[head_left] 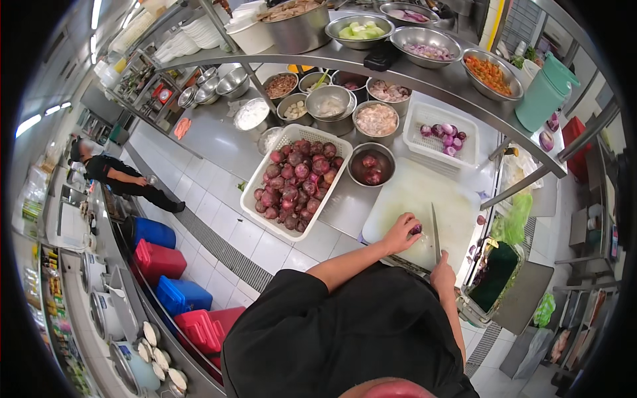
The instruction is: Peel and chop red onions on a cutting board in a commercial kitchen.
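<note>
On the white cutting board, my left hand has its fingers around a small red onion. My right hand grips the handle of a kitchen knife. Its blade points away from me, just right of the onion and apart from it. Beyond the board, a white plastic basket contains several peeled red onions. Left of the board, a steel bowl has dark-red bulbs in dark liquid. A larger white basket is heaped with round dark-red vegetables, perhaps unpeeled red onions.
A steel overhead shelf carries bowls of cut vegetables and a green pitcher. Steel pots of food crowd the counter beneath. A dark-green bin stands at my right. Another person stands across the aisle, left.
</note>
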### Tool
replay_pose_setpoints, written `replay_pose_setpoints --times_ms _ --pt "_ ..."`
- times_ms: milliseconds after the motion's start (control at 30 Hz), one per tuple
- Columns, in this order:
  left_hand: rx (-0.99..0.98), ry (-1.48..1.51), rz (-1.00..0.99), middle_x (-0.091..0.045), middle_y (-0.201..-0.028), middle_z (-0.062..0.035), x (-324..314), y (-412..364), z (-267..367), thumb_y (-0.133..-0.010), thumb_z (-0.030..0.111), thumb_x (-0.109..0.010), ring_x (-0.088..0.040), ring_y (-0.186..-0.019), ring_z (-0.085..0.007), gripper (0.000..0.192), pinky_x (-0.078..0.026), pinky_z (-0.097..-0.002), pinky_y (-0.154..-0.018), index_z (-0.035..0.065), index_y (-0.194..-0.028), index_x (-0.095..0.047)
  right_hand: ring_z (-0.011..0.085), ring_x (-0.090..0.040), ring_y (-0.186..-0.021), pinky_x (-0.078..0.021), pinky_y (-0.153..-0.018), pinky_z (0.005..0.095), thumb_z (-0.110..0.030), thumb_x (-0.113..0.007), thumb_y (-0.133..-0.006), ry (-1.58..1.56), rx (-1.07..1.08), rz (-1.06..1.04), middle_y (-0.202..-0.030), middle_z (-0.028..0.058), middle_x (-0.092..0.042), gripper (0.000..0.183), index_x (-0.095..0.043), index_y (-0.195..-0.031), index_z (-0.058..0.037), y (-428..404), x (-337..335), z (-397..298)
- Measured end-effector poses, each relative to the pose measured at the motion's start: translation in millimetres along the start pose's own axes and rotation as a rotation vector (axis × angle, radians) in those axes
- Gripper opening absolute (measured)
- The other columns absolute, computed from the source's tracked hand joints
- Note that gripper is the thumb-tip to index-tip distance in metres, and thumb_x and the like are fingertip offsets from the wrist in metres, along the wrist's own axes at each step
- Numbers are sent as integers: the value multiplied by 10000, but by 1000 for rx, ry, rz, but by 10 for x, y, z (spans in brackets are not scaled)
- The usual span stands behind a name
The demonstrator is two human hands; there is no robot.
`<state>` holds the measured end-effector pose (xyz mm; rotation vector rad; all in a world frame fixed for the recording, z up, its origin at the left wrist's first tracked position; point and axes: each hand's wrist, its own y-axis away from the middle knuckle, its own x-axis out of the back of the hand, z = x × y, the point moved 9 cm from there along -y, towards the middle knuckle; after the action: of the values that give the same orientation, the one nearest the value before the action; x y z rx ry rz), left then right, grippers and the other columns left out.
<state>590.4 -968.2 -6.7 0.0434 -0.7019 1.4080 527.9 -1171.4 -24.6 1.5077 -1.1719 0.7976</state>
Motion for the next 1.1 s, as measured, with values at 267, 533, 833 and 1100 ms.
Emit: replay_pose_setpoints --times_ms 267,533,833,1100 --pt "62 27 31 -516 -1173 -179 -16 126 -76 -866 179 -730 -531 -1099 -372 325 -456 -437 -975 58 -1137 -597 427 -679 -712 -536 -669 517 10 -519 -857 51 90 -25 -801 251 -692 933 -90 -1631 -288 124 -23 -70" --pt "60 26 13 -569 -1080 -215 -55 53 -250 -908 167 -652 -527 -1108 -408 202 -441 -465 -990 37 -1062 -637 451 -685 -828 -527 -738 560 -74 -485 -898 31 42 14 -863 276 -687 462 -435 -1357 -46 10 -112 225" --pt "5 -66 50 -536 -1193 -205 -22 -33 -109 -886 164 -670 -523 -1134 -391 260 -443 -458 -977 29 -1098 -606 284 -696 -617 -520 -513 414 -83 -543 -897 275 171 40 -675 96 -665 199 -511 -1093 -91 574 428 -246" --pt "35 8 7 -504 -1207 -191 -90 61 -174 -873 139 -661 -495 -1120 -389 271 -423 -453 -979 29 -1114 -602 304 -709 -652 -532 -535 411 -59 -546 -893 258 152 -11 -700 101 -678 228 -508 -1114 -98 736 510 -337"
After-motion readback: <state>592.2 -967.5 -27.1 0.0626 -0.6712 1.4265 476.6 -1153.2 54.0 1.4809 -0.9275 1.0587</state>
